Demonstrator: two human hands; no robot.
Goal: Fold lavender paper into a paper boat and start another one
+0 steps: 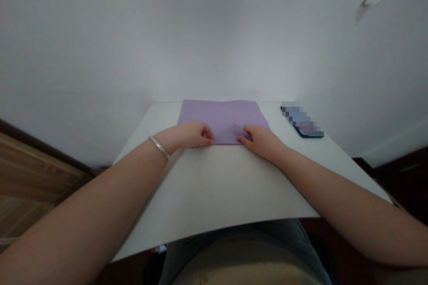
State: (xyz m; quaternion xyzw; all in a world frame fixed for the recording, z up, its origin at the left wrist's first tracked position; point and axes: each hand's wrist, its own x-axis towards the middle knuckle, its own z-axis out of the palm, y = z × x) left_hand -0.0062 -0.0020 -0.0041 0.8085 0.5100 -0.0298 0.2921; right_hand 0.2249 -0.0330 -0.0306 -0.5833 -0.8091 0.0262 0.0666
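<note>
1. A thin purple rectangular sheet, seemingly paper [220,113], lies on the far part of a smooth white tabletop [207,182], by the wall [214,31].
2. The right hand [262,139] pinches a raised fold near the sheet's near edge between thumb and fingers.
3. The left hand [196,133], fingers curled, rests at that edge; whether it grips cannot be told.
4. A silver metal bangle [159,147] circles the left wrist.
5. Rightward lies a dark-edged rectangular phone [302,121], its surface pixelated, unreadable.
</note>
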